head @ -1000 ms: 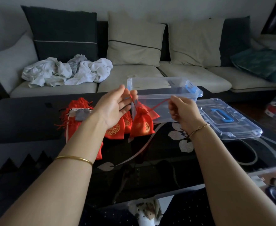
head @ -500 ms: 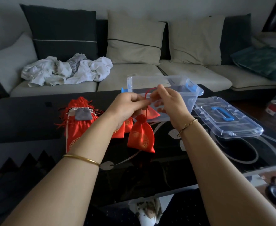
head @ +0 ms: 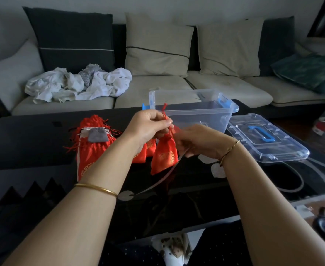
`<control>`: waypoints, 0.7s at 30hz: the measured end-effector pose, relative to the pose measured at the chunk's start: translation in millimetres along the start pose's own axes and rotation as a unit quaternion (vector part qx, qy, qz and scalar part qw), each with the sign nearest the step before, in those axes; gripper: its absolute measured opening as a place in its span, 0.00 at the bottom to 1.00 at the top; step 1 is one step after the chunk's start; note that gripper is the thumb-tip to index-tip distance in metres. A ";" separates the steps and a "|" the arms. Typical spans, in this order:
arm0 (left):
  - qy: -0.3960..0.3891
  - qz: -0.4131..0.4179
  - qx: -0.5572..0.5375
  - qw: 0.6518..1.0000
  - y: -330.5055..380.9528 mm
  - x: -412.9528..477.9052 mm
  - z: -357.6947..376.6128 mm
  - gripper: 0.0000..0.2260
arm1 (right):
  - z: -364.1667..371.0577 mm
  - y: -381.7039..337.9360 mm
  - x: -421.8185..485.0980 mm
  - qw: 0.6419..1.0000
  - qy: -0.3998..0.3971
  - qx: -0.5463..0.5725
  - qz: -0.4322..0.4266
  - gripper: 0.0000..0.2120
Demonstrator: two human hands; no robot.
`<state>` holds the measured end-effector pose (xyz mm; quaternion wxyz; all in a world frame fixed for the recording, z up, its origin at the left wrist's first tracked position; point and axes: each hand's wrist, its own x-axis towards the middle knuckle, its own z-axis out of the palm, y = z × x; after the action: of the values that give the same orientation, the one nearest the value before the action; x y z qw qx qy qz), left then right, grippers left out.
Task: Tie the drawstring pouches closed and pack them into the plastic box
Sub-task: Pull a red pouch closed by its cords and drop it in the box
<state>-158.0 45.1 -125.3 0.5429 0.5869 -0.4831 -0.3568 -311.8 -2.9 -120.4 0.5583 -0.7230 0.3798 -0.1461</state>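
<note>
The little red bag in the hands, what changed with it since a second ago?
A second ago the hands were apart, stretching its red cord. Now the left hand and right hand have come together at the neck of the red drawstring pouch with gold print, which hangs lower. The left hand pinches the cord. The clear plastic box, its lid and the red pouch pile stayed put.

A: The small satin pouch (head: 164,157) is showing bright red with a gold medallion print; its cord (head: 164,111) is matching red.

B: The clear plastic box (head: 194,110) is carrying blue latches. Its clear lid (head: 267,139) is wearing a blue handle. The glossy black table (head: 23,143) is displaying white leaf shapes.
</note>
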 end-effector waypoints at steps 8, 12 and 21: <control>-0.040 0.141 0.198 0.969 6.9 -7.3 5.2 0.13 | 6.6 7.9 18.6 0.980 0.136 0.102 -0.102 0.11; 0.020 0.238 0.307 0.921 3.8 -9.3 8.8 0.12 | 11.3 12.8 21.7 0.982 0.053 0.169 -0.069 0.11; 0.070 0.295 0.302 0.904 -2.0 -8.7 6.4 0.15 | 5.9 15.6 18.2 0.971 -0.023 0.230 -0.064 0.10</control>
<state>-166.1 51.4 -129.2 0.4525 0.5771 -0.6794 0.0252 -301.9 -13.1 -140.6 0.7075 -0.6013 0.2765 -0.2480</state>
